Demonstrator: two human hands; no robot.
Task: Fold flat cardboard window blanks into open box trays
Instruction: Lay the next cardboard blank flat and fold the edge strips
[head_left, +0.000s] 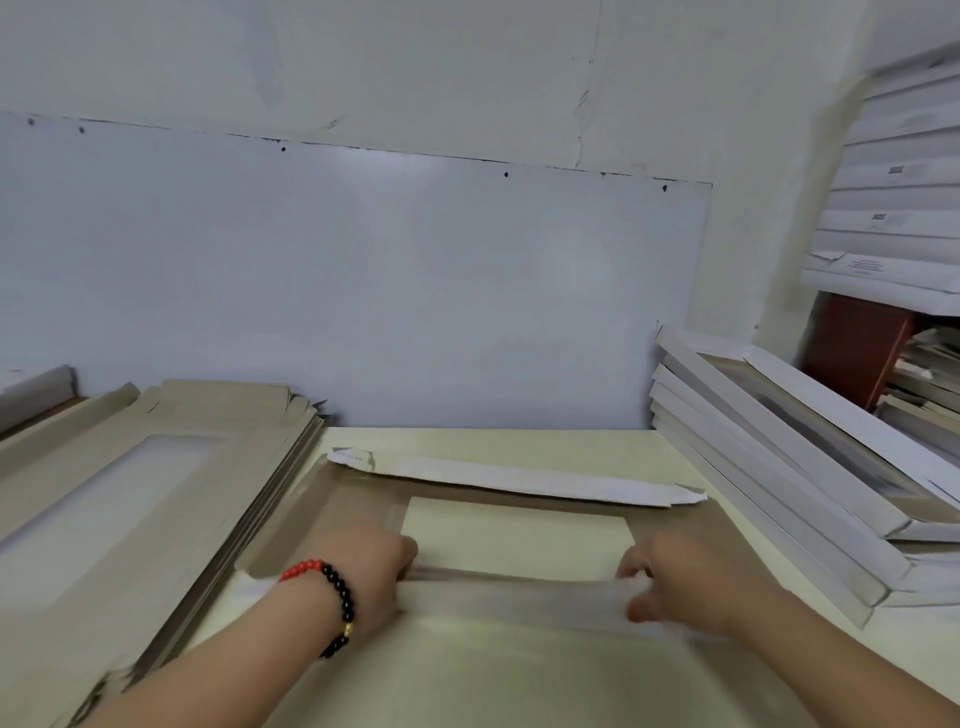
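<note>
A brown cardboard window blank (337, 519) lies on the pale table in front of me, its rectangular cut-out showing the table through it. Its far flap (519, 480) stands folded up, white side toward me. The near flap (514, 595) is raised along its crease. My left hand (376, 564), with a red and black bead bracelet on the wrist, grips the near flap's left end. My right hand (670, 579) grips the same flap near its right end.
A stack of flat brown blanks (156, 467) lies at the left. Several folded white trays (779, 467) are piled at the right, with more white boxes (898, 197) on a shelf above. A white wall panel (363, 286) stands behind the table (467, 675).
</note>
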